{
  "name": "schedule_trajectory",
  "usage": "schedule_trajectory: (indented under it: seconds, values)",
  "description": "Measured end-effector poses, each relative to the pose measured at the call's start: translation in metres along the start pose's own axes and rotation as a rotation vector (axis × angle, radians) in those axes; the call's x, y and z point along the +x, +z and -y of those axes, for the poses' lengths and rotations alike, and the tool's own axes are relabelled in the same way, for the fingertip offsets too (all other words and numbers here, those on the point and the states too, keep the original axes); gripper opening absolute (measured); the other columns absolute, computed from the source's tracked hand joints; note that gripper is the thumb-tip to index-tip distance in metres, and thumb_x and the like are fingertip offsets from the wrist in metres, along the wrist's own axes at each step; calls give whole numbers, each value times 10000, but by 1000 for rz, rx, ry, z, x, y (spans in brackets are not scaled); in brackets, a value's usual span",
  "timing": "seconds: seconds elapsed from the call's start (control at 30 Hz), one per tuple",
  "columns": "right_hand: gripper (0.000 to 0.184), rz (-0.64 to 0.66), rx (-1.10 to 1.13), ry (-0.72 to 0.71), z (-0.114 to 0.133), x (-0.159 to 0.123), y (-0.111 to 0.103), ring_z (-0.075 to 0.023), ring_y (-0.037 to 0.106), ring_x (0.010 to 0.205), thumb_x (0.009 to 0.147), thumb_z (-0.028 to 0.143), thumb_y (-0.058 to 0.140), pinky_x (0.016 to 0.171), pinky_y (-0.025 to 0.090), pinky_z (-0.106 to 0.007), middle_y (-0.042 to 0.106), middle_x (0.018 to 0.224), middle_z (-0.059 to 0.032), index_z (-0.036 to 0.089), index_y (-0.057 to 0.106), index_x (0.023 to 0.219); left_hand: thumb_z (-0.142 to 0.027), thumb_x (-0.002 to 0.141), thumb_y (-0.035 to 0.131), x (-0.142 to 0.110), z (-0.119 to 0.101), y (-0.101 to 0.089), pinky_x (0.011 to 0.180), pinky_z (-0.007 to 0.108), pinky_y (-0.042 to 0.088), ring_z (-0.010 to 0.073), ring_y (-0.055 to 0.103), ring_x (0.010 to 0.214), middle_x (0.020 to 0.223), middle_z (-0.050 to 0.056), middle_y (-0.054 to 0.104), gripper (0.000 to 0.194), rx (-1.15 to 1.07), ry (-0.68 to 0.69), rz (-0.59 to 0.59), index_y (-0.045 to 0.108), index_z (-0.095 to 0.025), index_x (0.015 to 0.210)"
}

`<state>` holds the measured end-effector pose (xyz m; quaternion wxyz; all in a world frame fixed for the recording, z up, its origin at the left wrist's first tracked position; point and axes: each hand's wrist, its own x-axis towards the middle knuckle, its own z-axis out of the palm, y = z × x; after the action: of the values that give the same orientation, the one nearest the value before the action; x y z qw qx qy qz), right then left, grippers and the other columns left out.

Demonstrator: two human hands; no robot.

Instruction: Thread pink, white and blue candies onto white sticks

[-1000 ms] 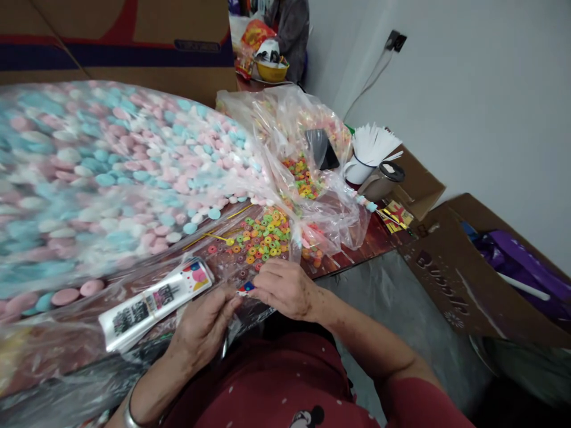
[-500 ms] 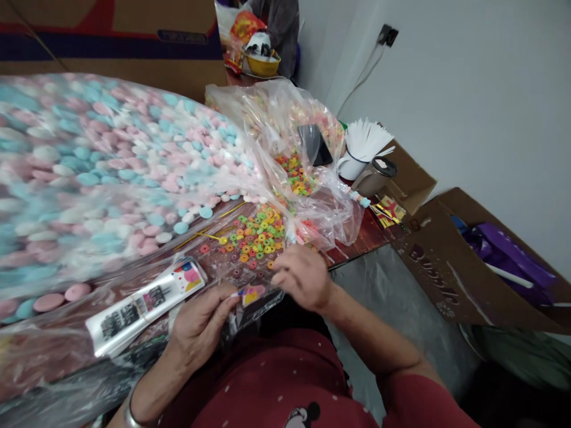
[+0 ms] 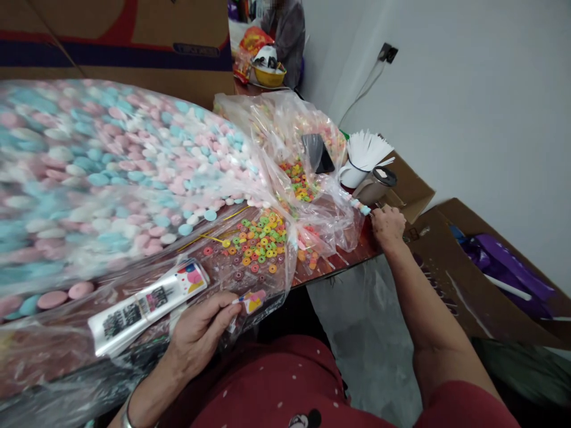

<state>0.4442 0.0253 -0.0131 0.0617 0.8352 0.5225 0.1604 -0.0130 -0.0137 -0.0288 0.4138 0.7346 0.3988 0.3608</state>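
Observation:
My left hand (image 3: 200, 327) is closed, thumb against fingers, on a small printed plastic wrapper (image 3: 253, 301) with yellow and pink patches, at the table's front edge. My right hand (image 3: 388, 226) reaches out to the table's right end, its fingers bent down and covering what lies under them. Just left of it is a skewer of pale candies (image 3: 359, 205). A banded stack of printed wrappers (image 3: 147, 309) lies left of my left hand. Loose ring candies (image 3: 263, 238) in several colours lie on clear plastic in front of me.
A big clear bag of pink, blue and white candies (image 3: 134, 172) fills the left. Behind are another bag with ring candies (image 3: 301, 178), a phone (image 3: 317, 153), a mug of white sticks (image 3: 354, 175) and a lidded cup (image 3: 372, 187). Cardboard boxes (image 3: 450, 261) stand right. Someone's grey sleeve (image 3: 289, 41) shows far back.
My right hand has moved from near the wrapper out to the right, over the spot where a gold packet lay. The left hand stays in place holding the wrapper.

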Motion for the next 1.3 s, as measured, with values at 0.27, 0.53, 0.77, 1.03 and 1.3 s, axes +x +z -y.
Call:
schedule_trajectory:
  seconds: [0.27, 0.53, 0.77, 1.03, 1.3]
  values:
    - [302, -61, -84, 5, -1, -12, -21, -196, 431, 740, 931, 206, 410, 607, 180, -314, 629, 922, -162, 84, 686, 951, -349, 859, 582, -1, 2, -8, 530, 180, 448, 112, 577, 530, 586, -13, 643, 245, -18, -133, 22, 696, -178, 726]
    - [218, -549, -12, -82, -33, -39, -74, -153, 344, 533, 800, 268, 526, 509, 198, -287, 510, 561, -46, 163, 645, 651, -339, 874, 554, 9, 3, -4, 581, 203, 436, 117, 562, 589, 627, -10, 634, 253, -115, -211, 42, 665, -177, 716]
    - [74, -627, 711, -676, 54, -75, -113, -153, 615, 706, 849, 180, 654, 632, 473, -261, 673, 820, -54, 201, 669, 919, -307, 855, 596, 8, 5, -7, 586, 199, 422, 104, 546, 597, 668, -11, 656, 191, -230, -228, -8, 669, -171, 742]
    - [194, -495, 749, -981, 104, -88, -119, -185, 601, 747, 889, 167, 612, 692, 482, -339, 676, 854, -53, 226, 644, 1072, -339, 872, 604, -1, 11, -17, 561, 201, 412, 109, 553, 599, 701, 9, 692, 214, -264, -273, -19, 689, -172, 770]
    - [133, -512, 653, -1081, 107, -87, -116, -197, 598, 746, 907, 180, 584, 670, 442, -350, 695, 843, -71, 191, 642, 1027, -332, 867, 620, -2, 11, -17, 562, 191, 416, 102, 575, 609, 746, 6, 728, 197, -301, -280, 13, 732, -188, 794]
